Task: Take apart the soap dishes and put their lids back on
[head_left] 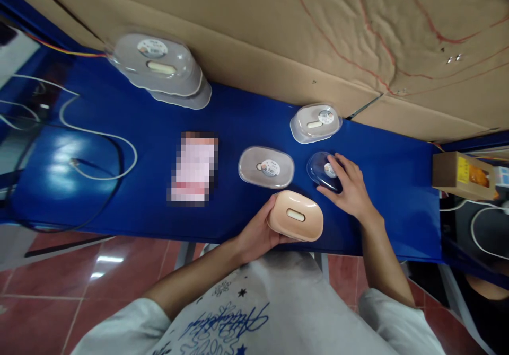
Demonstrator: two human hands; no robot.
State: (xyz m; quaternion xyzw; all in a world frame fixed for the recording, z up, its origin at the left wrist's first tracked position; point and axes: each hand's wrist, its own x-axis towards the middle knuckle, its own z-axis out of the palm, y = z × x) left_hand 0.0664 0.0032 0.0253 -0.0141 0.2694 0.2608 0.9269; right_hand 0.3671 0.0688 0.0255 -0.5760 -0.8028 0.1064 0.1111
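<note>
My left hand [256, 233] grips a peach-coloured oval plastic box [296, 215] by its left end, holding it just above the near edge of the blue table [135, 196]. My right hand [348, 185] rests with fingers curled over a clear plastic lid [321, 168] with a round sticker, lying on the table to the right of the peach box. A second clear oval lid [266, 167] with a sticker lies just behind the peach box. A clear-lidded box [316, 122] stands farther back by the cardboard.
A stack of larger clear-lidded boxes [159, 69] sits at the back left. A pixelated pink card [193, 168] lies mid-table. White cables [95, 132] loop on the left. Cardboard sheets [318, 26] line the far side. A small brown carton [461, 175] sits at the right edge.
</note>
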